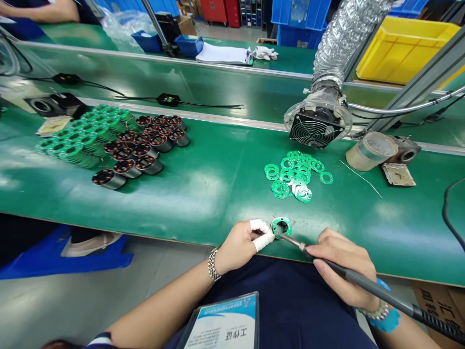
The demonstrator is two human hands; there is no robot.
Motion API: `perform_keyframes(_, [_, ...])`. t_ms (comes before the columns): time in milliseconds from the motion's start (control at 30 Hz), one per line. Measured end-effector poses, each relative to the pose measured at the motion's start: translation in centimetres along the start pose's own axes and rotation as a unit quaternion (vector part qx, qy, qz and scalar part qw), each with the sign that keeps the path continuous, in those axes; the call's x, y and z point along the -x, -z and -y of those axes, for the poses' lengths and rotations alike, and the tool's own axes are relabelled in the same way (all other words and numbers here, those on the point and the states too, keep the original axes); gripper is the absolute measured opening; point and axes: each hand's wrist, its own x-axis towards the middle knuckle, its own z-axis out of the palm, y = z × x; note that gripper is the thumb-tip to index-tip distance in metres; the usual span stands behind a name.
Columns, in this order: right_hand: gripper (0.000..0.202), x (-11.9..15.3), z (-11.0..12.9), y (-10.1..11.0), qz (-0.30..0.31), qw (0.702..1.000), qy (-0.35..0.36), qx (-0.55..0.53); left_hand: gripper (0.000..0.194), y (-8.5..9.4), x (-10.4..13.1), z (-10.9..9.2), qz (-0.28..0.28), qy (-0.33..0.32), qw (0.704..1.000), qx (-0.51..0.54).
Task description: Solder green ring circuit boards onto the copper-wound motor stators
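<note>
Near the bench's front edge sits a motor stator point(281, 227) topped by a green ring-shaped circuit board. At its left side, my left hand point(241, 242) is closed, thumb and forefinger in white finger covers gripping the rim. Any thin wire between those fingertips is too small to make out. My right hand point(347, 266) is wrapped round a soldering iron point(327, 264), pen-like. The iron's tip touches or nearly touches the board's lower left edge. Beyond the stator lies a loose pile of green ring boards point(300, 172).
Rows of dark motor stators point(145, 145) and stacked green ring boards point(83, 135) stand at the left. A fume fan point(314, 131) hangs from a silver duct. A cylindrical pot point(371, 151), iron holder point(407, 151) and sponge tray point(398, 174) are at right. Another person's arm point(43, 10) shows upper left.
</note>
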Motion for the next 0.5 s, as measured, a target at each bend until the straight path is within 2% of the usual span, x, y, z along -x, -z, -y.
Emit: perform_keyframes(500, [0.026, -0.06, 0.00, 0.03, 0.005, 1.000, -0.001, -0.006, 0.018, 0.00, 0.07, -0.25, 0.008, 0.017, 1.000, -0.017])
